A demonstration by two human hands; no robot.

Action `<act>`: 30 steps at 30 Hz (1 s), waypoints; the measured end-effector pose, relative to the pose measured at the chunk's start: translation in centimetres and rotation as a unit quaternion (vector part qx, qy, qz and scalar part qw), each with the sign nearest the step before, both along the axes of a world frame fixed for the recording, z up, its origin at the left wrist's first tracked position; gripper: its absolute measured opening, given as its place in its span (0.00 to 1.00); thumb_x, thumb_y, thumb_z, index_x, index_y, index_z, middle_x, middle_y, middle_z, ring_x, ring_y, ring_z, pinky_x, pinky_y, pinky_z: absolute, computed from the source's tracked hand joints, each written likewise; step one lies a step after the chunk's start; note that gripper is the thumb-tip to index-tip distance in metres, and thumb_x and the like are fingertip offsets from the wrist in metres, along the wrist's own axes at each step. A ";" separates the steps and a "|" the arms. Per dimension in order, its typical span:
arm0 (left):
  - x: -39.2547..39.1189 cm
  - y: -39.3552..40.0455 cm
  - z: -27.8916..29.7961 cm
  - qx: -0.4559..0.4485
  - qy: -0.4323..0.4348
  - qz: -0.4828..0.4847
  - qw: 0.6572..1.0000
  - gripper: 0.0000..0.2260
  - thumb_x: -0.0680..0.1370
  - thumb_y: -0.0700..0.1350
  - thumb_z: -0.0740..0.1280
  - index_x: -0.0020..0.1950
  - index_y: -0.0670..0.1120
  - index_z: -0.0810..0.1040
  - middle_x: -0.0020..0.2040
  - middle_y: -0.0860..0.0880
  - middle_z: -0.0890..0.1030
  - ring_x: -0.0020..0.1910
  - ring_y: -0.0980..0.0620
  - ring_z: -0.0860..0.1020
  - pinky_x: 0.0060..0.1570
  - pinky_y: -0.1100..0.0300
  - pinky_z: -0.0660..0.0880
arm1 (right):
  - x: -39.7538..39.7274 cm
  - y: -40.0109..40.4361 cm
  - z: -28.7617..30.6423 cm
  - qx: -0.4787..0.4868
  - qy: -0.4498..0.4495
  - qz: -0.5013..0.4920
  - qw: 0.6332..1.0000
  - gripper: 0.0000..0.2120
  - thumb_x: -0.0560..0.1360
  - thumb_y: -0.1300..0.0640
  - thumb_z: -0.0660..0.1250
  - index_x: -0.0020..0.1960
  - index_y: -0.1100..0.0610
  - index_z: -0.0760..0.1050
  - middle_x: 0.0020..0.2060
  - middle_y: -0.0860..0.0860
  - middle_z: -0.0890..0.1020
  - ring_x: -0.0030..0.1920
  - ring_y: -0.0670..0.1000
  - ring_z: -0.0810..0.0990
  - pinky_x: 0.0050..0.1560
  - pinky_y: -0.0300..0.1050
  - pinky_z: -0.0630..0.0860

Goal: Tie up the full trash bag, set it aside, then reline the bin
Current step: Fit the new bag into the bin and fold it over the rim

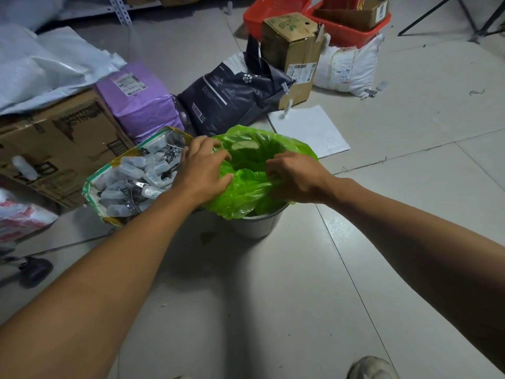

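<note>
The green bag [246, 184] sits in the metal bin [257, 224], its mouth open, with the left hand [203, 170] and right hand [296, 177] each clutching bunched plastic at the bin's rim, so tying has barely started, and setting aside and relining remain.

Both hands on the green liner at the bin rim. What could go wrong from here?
1. Both the left hand and right hand pinch the thin green bag; a hard tug could tear it.
2. The metal bin looks light and stands loose on the floor; pulling sideways may tip it.
3. The open sack of small bottles sits right against the left forearm; an elbow swing could spill it.
</note>
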State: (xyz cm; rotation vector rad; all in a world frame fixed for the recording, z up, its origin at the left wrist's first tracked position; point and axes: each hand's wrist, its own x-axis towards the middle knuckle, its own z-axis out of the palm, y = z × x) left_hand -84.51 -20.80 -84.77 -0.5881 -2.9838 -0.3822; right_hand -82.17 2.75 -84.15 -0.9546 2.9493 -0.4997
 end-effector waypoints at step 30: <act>0.7 1.8 -0.8 -0.045 -0.223 -0.172 0.959 0.08 0.66 0.44 0.67 0.44 0.45 0.77 0.38 0.48 0.80 0.39 0.46 0.77 0.40 0.48 0.76 | 0.5 0.7 -0.2 -0.105 -0.132 -0.140 0.976 0.06 0.76 0.57 0.64 0.51 0.57 0.75 0.47 0.54 0.81 0.45 0.56 0.79 0.43 0.48 0.74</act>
